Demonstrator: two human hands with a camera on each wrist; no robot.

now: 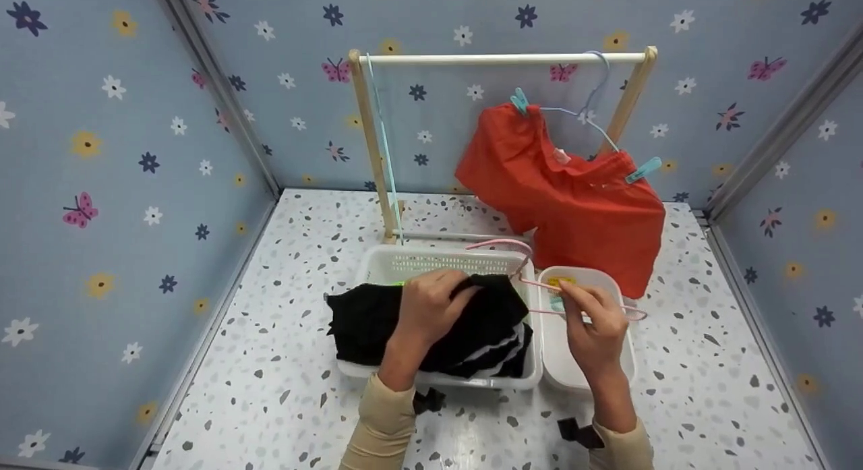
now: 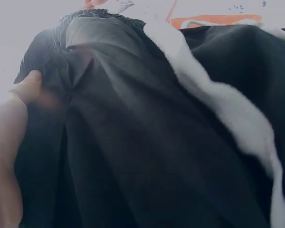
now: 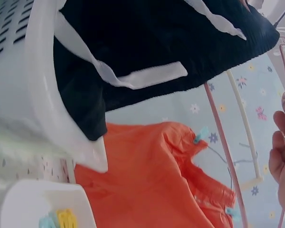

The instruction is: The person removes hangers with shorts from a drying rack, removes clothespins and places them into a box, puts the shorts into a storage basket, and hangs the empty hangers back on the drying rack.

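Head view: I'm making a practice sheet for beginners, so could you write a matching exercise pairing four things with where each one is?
Things:
1. black garment
2. red shorts
3. pink hanger
4. small box

Places:
A. held in the right hand
B. beside the basket
C. hanging below the rail
D. held in the left hand

Pairs: 1-D, 2-C, 3-A, 4-B

Half-hidden around the hands
Just beside the left hand [image 1: 428, 311], a green item [image 1: 398, 282] peeks past the black garment [image 1: 367, 321], too little to name; the garment hides most of that hand's fingers in its wrist view. The right hand [image 1: 599, 332] covers part of the pink hanger [image 1: 543, 285].
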